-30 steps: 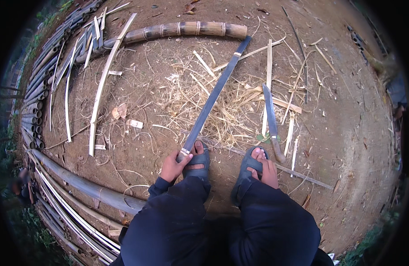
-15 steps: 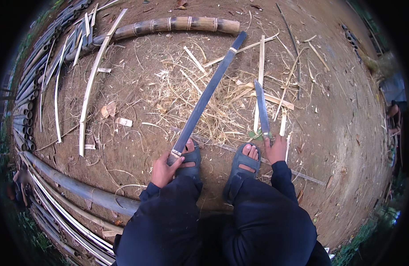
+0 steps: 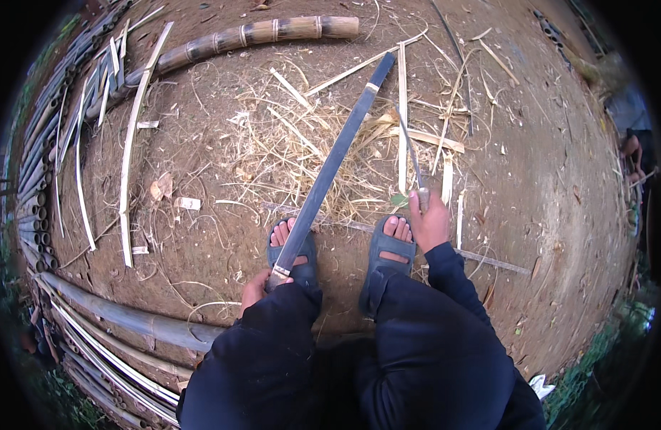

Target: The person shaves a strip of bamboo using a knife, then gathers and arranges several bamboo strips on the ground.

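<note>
The person wears dark navy long sleeves (image 3: 452, 269) and matching dark trousers (image 3: 431, 358). On the feet are blue open-toed sandals (image 3: 388, 251) with a broad strap, toes bare.

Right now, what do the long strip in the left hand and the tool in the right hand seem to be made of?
The long strip in the left hand looks like split bamboo: flat, grey-green and matt, with pale node bands. The tool in the right hand looks like a thin metal blade, dull grey, probably steel, though it is too narrow to be sure. Its handle looks pale, perhaps wood.
</note>
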The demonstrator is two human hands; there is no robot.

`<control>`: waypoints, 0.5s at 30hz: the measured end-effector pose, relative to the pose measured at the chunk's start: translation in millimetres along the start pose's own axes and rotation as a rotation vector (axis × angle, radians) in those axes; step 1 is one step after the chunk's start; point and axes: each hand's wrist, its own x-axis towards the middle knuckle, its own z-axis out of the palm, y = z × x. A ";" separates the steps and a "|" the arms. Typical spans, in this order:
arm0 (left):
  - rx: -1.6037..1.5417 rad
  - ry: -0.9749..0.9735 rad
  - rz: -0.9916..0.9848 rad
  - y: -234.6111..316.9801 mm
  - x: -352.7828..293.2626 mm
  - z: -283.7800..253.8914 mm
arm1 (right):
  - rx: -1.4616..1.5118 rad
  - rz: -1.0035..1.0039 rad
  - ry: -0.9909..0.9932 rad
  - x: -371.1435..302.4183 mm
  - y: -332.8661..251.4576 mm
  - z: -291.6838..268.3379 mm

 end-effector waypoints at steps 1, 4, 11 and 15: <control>-0.021 -0.032 -0.015 0.2 0.2 -2.1 | 0.089 -0.061 0.005 -5.7 -11.6 1.0; -0.272 -0.185 -0.137 1.3 -0.2 -16.1 | -0.035 -0.302 -0.085 -31.6 -34.9 9.0; -0.366 -0.394 -0.173 28.8 2.9 -28.5 | -0.129 -0.863 -0.281 -51.8 -59.2 26.8; -0.501 -0.366 -0.202 33.3 13.2 -34.8 | -0.184 -0.876 -0.431 -40.1 -77.9 29.8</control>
